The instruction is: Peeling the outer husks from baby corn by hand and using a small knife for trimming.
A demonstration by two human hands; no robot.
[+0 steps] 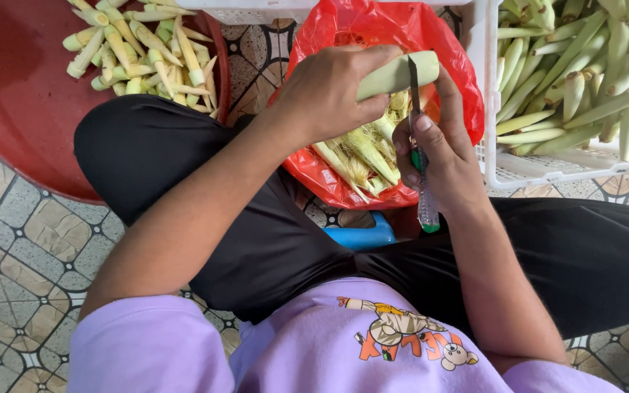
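Observation:
My left hand (325, 91) grips a pale green unpeeled baby corn ear (400, 73), held level over a red plastic bag (373, 29). In my right hand (438, 156) is a small utility knife (421, 156) with a green and clear handle, its thin blade pointing up against the ear. Inside the red bag lie stripped husks and silk (362, 156). I sit with black trousers (183, 167) spread either side of the bag.
A red basin (16, 109) at the left holds several peeled baby corns (143, 47). A white plastic crate (540, 171) at the right is full of unpeeled ears (584, 73). A blue stool (362, 236) shows under me. Patterned floor tiles surround everything.

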